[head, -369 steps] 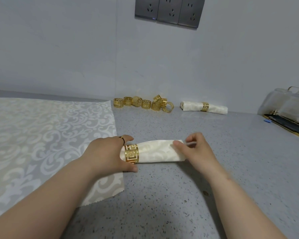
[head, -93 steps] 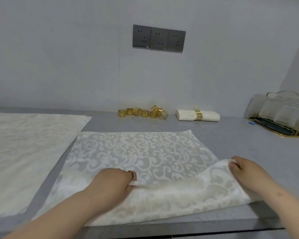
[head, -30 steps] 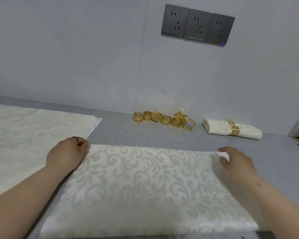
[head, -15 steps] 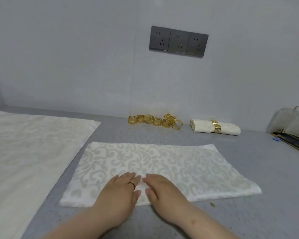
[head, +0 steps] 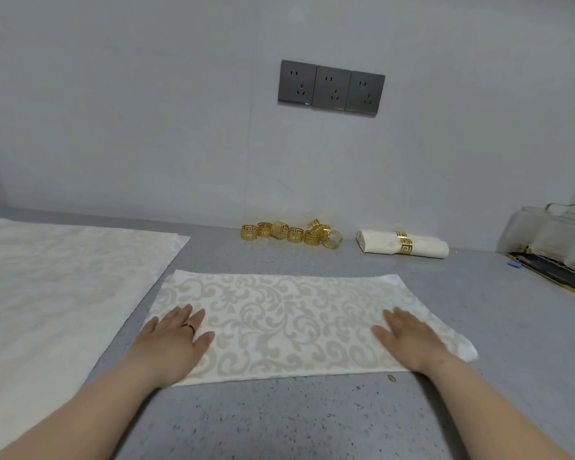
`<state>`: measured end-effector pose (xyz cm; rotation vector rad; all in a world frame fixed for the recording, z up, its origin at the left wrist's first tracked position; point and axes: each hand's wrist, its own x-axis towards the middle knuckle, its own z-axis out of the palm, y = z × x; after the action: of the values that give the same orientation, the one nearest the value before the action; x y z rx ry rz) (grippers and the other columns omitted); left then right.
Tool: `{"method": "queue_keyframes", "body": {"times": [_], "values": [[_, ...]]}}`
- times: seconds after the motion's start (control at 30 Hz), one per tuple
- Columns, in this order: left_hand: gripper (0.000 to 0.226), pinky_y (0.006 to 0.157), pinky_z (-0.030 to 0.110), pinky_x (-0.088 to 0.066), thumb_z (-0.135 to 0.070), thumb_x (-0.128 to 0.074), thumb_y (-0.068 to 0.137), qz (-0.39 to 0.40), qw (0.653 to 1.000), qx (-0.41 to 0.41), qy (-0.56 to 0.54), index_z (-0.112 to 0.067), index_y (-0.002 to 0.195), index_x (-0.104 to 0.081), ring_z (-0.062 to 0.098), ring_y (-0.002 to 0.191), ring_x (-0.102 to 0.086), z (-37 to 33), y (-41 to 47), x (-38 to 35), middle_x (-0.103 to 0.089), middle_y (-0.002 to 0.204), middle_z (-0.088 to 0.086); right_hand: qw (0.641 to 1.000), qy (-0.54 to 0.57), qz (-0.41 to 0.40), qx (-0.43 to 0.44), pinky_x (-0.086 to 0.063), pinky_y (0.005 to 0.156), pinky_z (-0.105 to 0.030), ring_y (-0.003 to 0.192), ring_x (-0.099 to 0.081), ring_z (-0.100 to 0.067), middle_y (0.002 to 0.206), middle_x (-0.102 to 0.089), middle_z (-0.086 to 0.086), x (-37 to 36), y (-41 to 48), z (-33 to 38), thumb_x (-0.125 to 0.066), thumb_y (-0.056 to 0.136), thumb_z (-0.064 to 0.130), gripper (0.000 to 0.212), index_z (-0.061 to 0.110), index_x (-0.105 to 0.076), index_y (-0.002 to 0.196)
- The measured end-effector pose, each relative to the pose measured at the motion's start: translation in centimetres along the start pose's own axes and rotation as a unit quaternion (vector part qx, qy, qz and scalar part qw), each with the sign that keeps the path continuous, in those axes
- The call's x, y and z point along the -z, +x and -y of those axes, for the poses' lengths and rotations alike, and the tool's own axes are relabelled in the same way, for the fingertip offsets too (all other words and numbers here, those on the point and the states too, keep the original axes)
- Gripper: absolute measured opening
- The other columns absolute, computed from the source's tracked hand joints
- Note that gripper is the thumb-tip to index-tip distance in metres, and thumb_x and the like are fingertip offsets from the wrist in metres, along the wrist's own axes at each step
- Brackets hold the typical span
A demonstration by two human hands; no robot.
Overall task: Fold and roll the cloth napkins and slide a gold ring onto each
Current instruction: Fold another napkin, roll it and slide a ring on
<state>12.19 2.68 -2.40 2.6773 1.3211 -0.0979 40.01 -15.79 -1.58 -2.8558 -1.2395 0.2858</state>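
Note:
A cream napkin point(head: 289, 322) with a scroll pattern lies folded in half on the grey counter in front of me. My left hand point(head: 173, 343) presses flat on its left end, fingers straight. My right hand point(head: 409, 338) presses flat on its right end. Several loose gold rings point(head: 289, 234) sit in a cluster by the back wall. To their right lie rolled napkins point(head: 422, 249) with gold rings on them, stacked close together.
A stack of unfolded napkins point(head: 47, 293) covers the counter at the left. A clear holder on a gold-rimmed tray point(head: 551, 250) stands at the far right. Three grey sockets point(head: 331, 88) are on the wall. A small speck point(head: 391, 378) lies by the napkin's near edge.
Both hands have slid apart from the middle of the folded napkin to its two ends, smoothing it flat. The napkin stays in place.

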Motion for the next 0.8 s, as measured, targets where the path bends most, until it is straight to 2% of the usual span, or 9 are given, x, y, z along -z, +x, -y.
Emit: {"method": "queue_keyframes", "body": {"times": [0.2, 0.33, 0.43, 0.5, 0.57, 0.6, 0.63, 0.73, 0.8], "values": [[0.057, 0.116, 0.033, 0.004, -0.045, -0.010, 0.098, 0.006, 1.000, -0.006, 0.009, -0.020, 0.147, 0.007, 0.015, 0.143, 0.011, -0.3, -1.2, -0.1, 0.011, 0.156, 0.000, 0.998, -0.010, 0.013, -0.054, -0.007, 0.117, -0.034, 0.144, -0.002, -0.019, 0.157, 0.000, -0.004, 0.4, -0.8, -2.8, -0.017, 0.097, 0.050, 0.062, 0.015, -0.005, 0.148], [0.059, 0.116, 0.032, 0.001, -0.046, -0.011, 0.098, -0.007, 0.998, -0.027, 0.049, -0.019, 0.147, 0.006, 0.015, 0.144, 0.008, -0.2, -3.0, -0.5, 0.010, 0.156, 0.001, 0.987, -0.122, 0.000, -0.102, -0.021, 0.110, -0.038, 0.135, -0.029, -0.024, 0.147, -0.030, -0.005, 1.4, -2.2, -1.7, -0.015, 0.095, 0.053, 0.061, 0.013, -0.030, 0.138], [0.061, 0.116, 0.029, -0.006, -0.050, -0.017, 0.097, -0.016, 0.997, -0.047, 0.060, -0.020, 0.148, -0.001, 0.014, 0.144, 0.001, 0.1, -4.2, -0.3, 0.003, 0.156, -0.001, 0.978, -0.169, -0.033, -0.116, -0.021, 0.111, -0.039, 0.130, -0.035, -0.023, 0.140, -0.039, -0.003, 1.7, -3.2, -0.2, -0.018, 0.096, 0.047, 0.052, 0.015, -0.035, 0.133], [0.061, 0.112, 0.025, -0.019, -0.052, -0.028, 0.095, -0.023, 0.998, -0.049, 0.027, -0.022, 0.146, -0.016, 0.012, 0.141, -0.015, 0.6, -4.2, 0.5, -0.013, 0.154, -0.005, 0.984, -0.145, -0.074, -0.069, -0.021, 0.112, -0.038, 0.130, -0.035, -0.022, 0.138, -0.040, -0.003, 1.5, -3.2, 1.1, -0.025, 0.097, 0.041, 0.045, 0.015, -0.037, 0.132], [0.053, 0.092, 0.018, -0.036, -0.050, -0.041, 0.091, -0.044, 0.997, -0.033, -0.055, -0.021, 0.135, -0.038, 0.008, 0.119, -0.043, 1.1, -3.0, 1.4, -0.039, 0.140, -0.009, 0.992, -0.071, -0.104, 0.010, -0.019, 0.113, -0.034, 0.132, -0.033, -0.020, 0.142, -0.036, -0.001, 1.2, -2.8, 3.2, -0.031, 0.096, 0.039, 0.046, 0.016, -0.034, 0.136], [0.048, 0.082, 0.017, -0.039, -0.047, -0.046, 0.090, -0.055, 0.994, -0.014, -0.097, -0.019, 0.129, -0.045, 0.008, 0.106, -0.050, 1.4, -2.3, 2.0, -0.048, 0.130, -0.009, 0.993, -0.032, -0.105, 0.045, -0.019, 0.112, -0.032, 0.133, -0.031, -0.019, 0.144, -0.034, 0.000, 1.0, -2.5, 4.4, -0.032, 0.096, 0.040, 0.047, 0.017, -0.032, 0.138], [0.043, 0.079, 0.018, -0.039, -0.044, -0.049, 0.089, -0.069, 0.989, 0.010, -0.131, -0.020, 0.126, -0.048, 0.009, 0.103, -0.053, 1.7, -1.4, 2.5, -0.051, 0.125, -0.008, 0.993, -0.003, -0.098, 0.072, -0.018, 0.111, -0.030, 0.134, -0.030, -0.019, 0.145, -0.033, 0.000, 0.6, -2.2, 5.6, -0.033, 0.096, 0.041, 0.048, 0.017, -0.032, 0.139], [0.043, 0.092, 0.022, -0.036, -0.033, -0.051, 0.092, -0.111, 0.976, 0.071, -0.176, -0.015, 0.130, -0.044, 0.017, 0.120, -0.047, 3.1, 2.1, 3.2, -0.049, 0.132, 0.000, 0.991, 0.016, -0.057, 0.118, -0.015, 0.114, -0.032, 0.138, -0.023, -0.020, 0.149, -0.027, -0.006, -1.1, -1.6, 8.1, -0.026, 0.096, 0.047, 0.054, 0.017, -0.028, 0.141], [0.044, 0.092, 0.025, -0.036, -0.031, -0.050, 0.092, -0.120, 0.973, 0.101, -0.171, -0.011, 0.131, -0.043, 0.021, 0.120, -0.047, 4.0, 3.9, 3.2, -0.051, 0.130, 0.003, 0.993, 0.020, -0.031, 0.112, -0.005, 0.116, -0.033, 0.143, -0.008, -0.018, 0.156, -0.009, -0.005, -1.8, -1.5, 8.5, -0.009, 0.083, 0.067, 0.078, 0.021, -0.017, 0.146]]}}
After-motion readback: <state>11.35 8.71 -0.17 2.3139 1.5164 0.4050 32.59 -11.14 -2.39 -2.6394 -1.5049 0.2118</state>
